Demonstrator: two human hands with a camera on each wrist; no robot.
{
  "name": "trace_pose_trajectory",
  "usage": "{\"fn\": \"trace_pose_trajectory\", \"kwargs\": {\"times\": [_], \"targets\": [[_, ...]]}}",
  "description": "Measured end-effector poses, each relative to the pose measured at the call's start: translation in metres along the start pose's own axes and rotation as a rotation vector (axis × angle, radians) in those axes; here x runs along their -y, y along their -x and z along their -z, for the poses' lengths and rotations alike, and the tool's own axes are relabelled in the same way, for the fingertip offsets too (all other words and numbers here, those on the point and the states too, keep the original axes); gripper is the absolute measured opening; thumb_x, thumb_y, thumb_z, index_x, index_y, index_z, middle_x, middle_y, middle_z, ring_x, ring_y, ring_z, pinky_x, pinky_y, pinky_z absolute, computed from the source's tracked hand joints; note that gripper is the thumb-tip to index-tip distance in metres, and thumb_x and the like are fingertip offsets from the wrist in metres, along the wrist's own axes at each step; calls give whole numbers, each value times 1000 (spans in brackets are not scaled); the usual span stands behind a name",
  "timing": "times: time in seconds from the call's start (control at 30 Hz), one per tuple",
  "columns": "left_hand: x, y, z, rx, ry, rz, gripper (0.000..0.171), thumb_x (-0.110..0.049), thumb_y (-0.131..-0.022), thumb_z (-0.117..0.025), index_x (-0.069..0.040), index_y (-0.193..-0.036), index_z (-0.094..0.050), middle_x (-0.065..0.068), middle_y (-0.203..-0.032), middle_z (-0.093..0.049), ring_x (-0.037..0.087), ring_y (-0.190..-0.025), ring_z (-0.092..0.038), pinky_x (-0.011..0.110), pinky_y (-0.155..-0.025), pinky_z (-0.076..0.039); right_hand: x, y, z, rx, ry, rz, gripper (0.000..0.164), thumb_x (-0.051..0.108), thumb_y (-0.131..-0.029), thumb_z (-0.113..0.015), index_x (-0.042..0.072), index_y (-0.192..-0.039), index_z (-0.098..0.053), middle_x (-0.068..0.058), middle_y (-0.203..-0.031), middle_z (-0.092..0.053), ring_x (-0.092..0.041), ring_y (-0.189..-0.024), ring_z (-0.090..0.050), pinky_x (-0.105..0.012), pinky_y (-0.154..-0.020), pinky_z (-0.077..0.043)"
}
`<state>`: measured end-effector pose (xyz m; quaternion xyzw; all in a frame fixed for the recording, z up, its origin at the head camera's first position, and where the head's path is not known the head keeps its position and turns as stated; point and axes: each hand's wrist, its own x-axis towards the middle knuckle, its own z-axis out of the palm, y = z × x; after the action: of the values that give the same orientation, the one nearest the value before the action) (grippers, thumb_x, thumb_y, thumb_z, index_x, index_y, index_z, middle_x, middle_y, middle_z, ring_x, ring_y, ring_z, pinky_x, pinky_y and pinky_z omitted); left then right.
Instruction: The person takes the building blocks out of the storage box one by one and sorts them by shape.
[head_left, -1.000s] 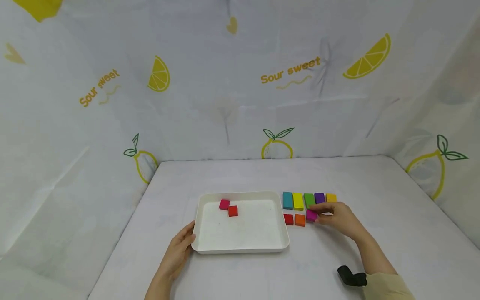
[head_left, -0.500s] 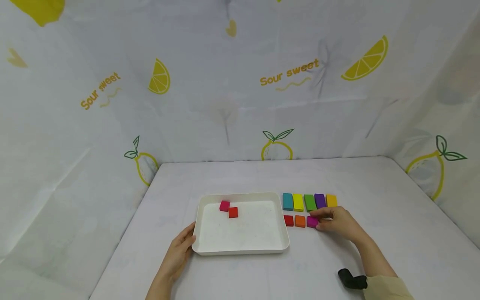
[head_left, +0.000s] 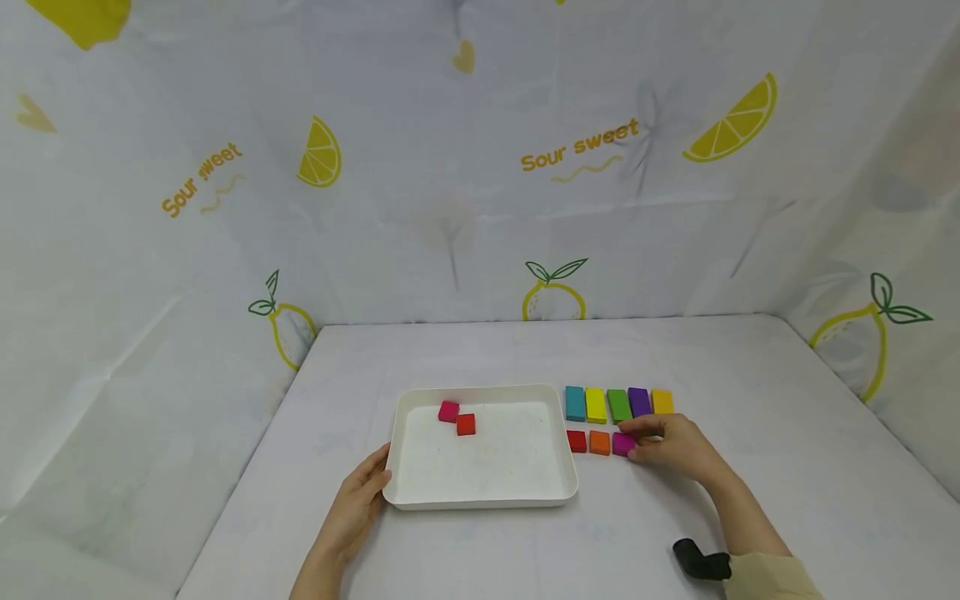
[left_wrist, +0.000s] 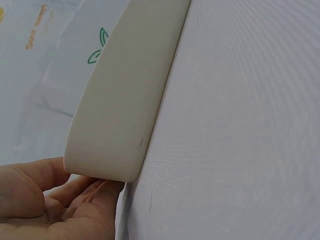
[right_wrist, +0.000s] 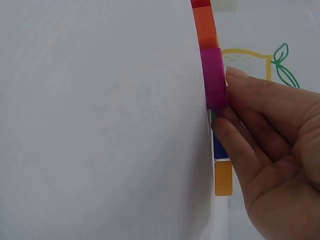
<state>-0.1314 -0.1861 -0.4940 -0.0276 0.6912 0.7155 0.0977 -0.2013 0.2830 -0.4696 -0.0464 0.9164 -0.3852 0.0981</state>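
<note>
In the head view my left hand (head_left: 356,504) holds the left side of a shallow white tray (head_left: 480,502). The left wrist view has its thumb and fingers at the end of the tray (left_wrist: 117,90). A pink block (head_left: 448,412) and a red-orange block (head_left: 466,425) lie in the tray, touching or nearly so. To the tray's right, my right hand (head_left: 678,450) pinches a magenta block (head_left: 622,444) between thumb and finger. This block stands on the table at the right end of a short row, beside an orange block (head_left: 599,442) and a red block (head_left: 577,442).
Behind the short row lies another row: a blue block (head_left: 575,404), a yellow block (head_left: 596,405), a green block (head_left: 619,406), a purple block (head_left: 640,402) and an amber block (head_left: 662,402). A black angled object (head_left: 701,560) is by the right sleeve. A lemon-print sheet (head_left: 450,225) hangs behind the table.
My right hand has brought the magenta block a little nearer, from close to the green block into line with the orange and red ones. The left hand and tray stay put.
</note>
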Motion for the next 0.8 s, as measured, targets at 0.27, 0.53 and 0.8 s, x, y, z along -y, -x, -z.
{"fn": "trace_pose_trajectory", "kwargs": {"times": [0.27, 0.53, 0.8], "targets": [[1, 0, 1, 15, -7, -7, 59, -16, -107, -39, 1, -157, -14, 23, -166, -11, 38, -155, -10, 52, -126, -16, 28, -3, 3, -39, -8, 32, 37, 21, -86, -76, 8, -120, -70, -14, -119, -72, -34, -113, -64, -40, -89, -62], [2, 0, 1, -1, -11, -3, 59, -17, -106, -41, 2, -156, -16, 23, -165, -15, 38, -154, -14, 52, -125, -17, 75, -15, -5, -6, -125, 174, 35, 15, -88, -73, 2, -120, -69, -18, -122, -70, -37, -114, -65, -33, -85, -63], [3, -3, 0, -28, 0, 10, 58, -14, -105, -42, 1, -156, -19, 22, -165, -16, 37, -154, -15, 53, -126, -18, 105, -28, -25, 42, -174, 230, 30, 12, -87, -73, 8, -117, -72, -18, -124, -70, -38, -118, -64, -33, -90, -62]]}}
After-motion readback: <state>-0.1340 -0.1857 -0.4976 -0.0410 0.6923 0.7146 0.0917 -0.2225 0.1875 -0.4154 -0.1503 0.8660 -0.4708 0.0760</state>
